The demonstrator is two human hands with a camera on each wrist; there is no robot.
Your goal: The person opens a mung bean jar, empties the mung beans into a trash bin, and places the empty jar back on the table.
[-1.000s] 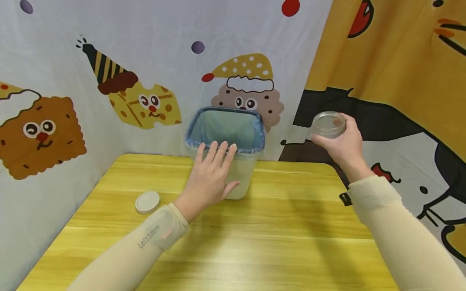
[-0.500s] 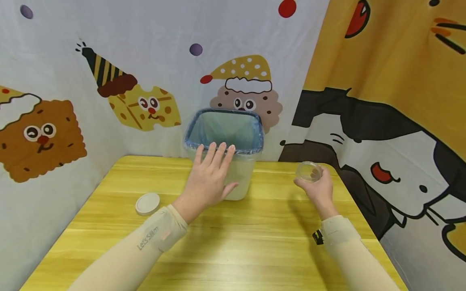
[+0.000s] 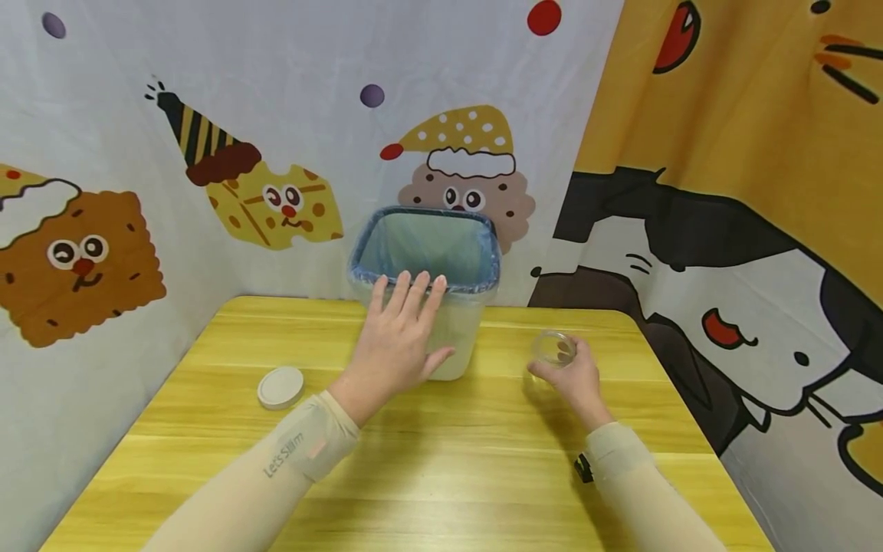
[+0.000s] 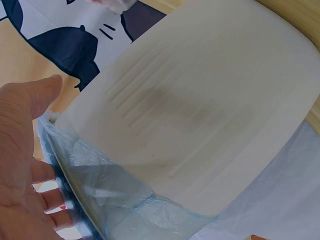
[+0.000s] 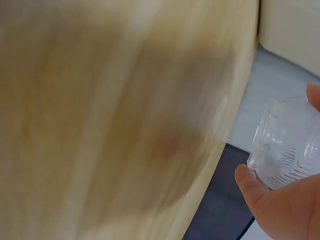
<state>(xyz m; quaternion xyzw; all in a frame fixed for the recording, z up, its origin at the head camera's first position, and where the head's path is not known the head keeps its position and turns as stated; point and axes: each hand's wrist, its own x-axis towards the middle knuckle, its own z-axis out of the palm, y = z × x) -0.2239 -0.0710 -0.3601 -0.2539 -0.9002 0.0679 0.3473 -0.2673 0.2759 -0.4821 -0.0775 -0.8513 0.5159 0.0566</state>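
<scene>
A whitish plastic bin (image 3: 458,326) lined with a blue bag (image 3: 386,249) stands at the back of the table. My left hand (image 3: 393,349) lies at its near rim with fingers extended; in the left wrist view the fingers (image 4: 52,200) reach over the bagged edge. To the right of the bin, my right hand (image 3: 578,383) grips a clear round jar (image 3: 548,346) with no lid on it. The right wrist view shows the ribbed jar wall (image 5: 287,150) between thumb and fingers. It is held above the table.
A white round lid (image 3: 280,387) lies on the left of the yellow wooden table (image 3: 441,483). Behind the table hangs a cartoon-printed cloth (image 3: 276,77), with a patterned yellow curtain (image 3: 745,100) on the right.
My right hand has come down and to the left with the jar, from beyond the table's right side to near the bin. The left hand stays at the rim.
</scene>
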